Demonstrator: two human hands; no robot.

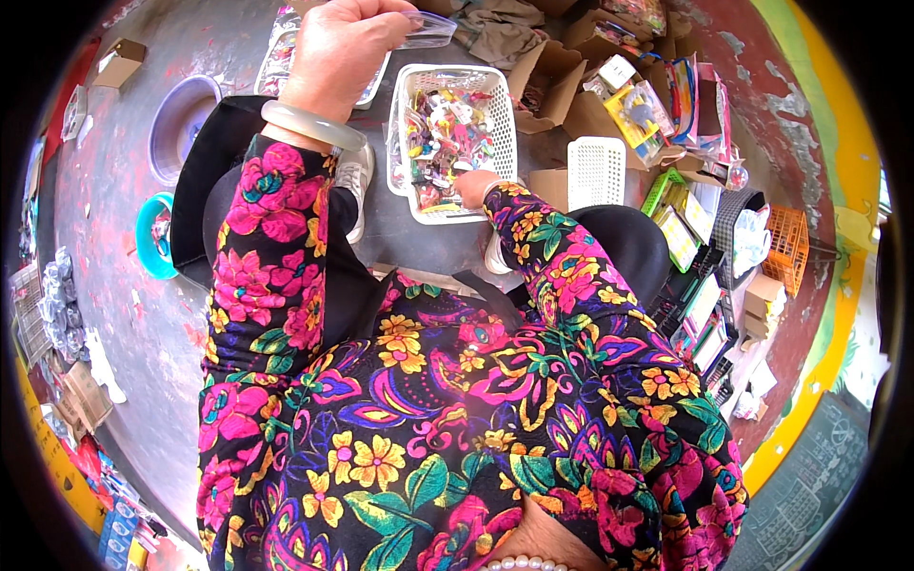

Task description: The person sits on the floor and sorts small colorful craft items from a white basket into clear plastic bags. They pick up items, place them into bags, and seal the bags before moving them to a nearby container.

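Observation:
Raised at the upper left, my left hand pinches a clear plastic piece, perhaps a small bag or case; its exact kind I cannot make out. A pale bangle circles that wrist. My right hand reaches into the near right corner of a white plastic basket, its fingers curled down among the contents. Whatever those fingers grip is too small to name. Many small, colourful wrapped items fill the basket, which stands on the floor between my feet.
Behind my left hand is another white basket of small packets. Open cardboard boxes crowd the far right, near an upright white basket. A purple basin and a turquoise tub stand at left; an orange crate is at right.

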